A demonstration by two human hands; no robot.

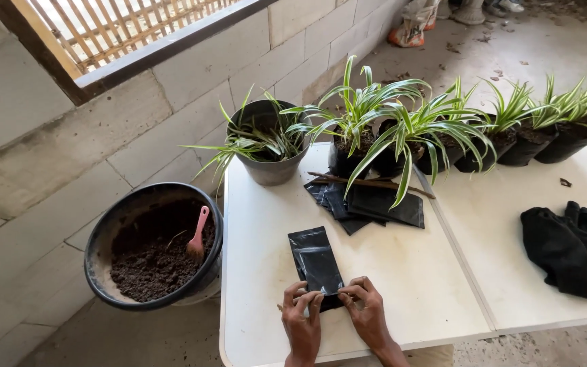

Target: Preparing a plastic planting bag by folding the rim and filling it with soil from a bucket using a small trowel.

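Observation:
A flat black plastic grow bag (315, 261) lies on the white table (409, 272) in front of me. My left hand (301, 319) and my right hand (367, 312) both pinch its near end, fingers closed on the plastic edge. A small stack of more flat black bags (375, 204) lies further back, with a brown stick (375, 182) across it.
A grey pot with a spider plant (266, 146) stands at the table's back left. Several spider plants in black bags (456, 136) line the back. Black cloth (572, 251) lies right. A black tub of soil (154, 248) with a pink scoop (198, 238) sits left on the floor.

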